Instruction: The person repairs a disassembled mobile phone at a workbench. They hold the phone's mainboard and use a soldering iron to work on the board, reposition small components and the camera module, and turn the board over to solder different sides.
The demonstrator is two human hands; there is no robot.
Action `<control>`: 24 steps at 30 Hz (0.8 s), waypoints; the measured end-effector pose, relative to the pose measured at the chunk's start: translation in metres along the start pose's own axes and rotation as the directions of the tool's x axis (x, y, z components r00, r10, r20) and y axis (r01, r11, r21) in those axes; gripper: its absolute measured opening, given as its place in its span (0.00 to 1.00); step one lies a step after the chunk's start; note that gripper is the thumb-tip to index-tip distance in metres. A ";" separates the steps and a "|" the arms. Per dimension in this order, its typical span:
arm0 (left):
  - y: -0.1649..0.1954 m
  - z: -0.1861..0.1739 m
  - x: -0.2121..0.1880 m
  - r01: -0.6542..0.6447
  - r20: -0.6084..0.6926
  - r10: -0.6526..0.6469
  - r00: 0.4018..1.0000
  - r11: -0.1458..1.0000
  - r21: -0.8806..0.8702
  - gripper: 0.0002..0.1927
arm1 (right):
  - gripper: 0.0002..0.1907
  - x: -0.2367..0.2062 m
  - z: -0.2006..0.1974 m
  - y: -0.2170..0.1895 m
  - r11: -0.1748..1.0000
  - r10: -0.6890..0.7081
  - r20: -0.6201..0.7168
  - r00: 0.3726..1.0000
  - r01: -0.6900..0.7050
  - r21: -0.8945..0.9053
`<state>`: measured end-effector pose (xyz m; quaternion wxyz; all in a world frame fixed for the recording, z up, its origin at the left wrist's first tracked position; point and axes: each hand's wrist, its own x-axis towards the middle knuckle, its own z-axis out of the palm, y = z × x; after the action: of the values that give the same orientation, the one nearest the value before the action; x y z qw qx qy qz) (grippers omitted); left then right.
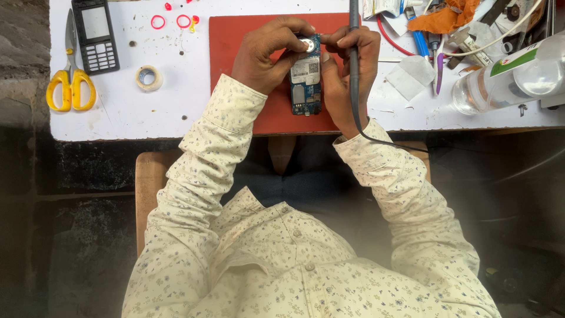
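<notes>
A blue circuit board (305,82) of an opened phone lies on a red mat (235,41) on the white table. My left hand (268,53) grips the board's upper left edge, fingers curled over its top by a round silver part. My right hand (347,70) rests against the board's right side and holds a dark corded soldering iron (354,35) upright, its cable running down past my wrist. The tip is hidden behind my fingers.
Yellow-handled scissors (70,82), a black keypad phone (95,35) and a tape roll (148,77) lie at the left. Pink rings (158,22) sit near the back. A clear plastic bottle (506,76), pens, an orange cloth (444,17) and tools crowd the right.
</notes>
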<state>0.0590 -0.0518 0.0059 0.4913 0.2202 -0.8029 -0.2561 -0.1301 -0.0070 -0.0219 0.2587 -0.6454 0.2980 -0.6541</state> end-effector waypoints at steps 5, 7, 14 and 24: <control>-0.001 -0.001 -0.002 -0.007 -0.006 0.007 1.000 1.000 0.007 0.10 | 0.21 0.000 0.001 -0.001 0.998 0.026 -0.010 1.000 -0.026 0.052; -0.002 -0.001 -0.002 0.005 -0.008 -0.005 1.000 1.000 -0.002 0.10 | 0.20 -0.001 0.001 0.000 0.997 0.053 -0.028 0.998 -0.052 0.060; -0.001 -0.001 -0.002 0.021 -0.013 -0.022 1.000 0.998 -0.065 0.12 | 0.19 -0.001 0.001 0.000 0.995 0.077 -0.026 0.997 -0.075 0.073; 0.002 -0.002 -0.002 0.014 -0.013 -0.014 1.000 0.998 -0.065 0.12 | 0.15 0.003 0.006 -0.010 0.996 0.058 0.002 0.998 -0.058 0.063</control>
<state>0.0612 -0.0494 0.0068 0.5017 0.2114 -0.7893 -0.2840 -0.1239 -0.0026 -0.0127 0.2979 -0.6280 0.2957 -0.6554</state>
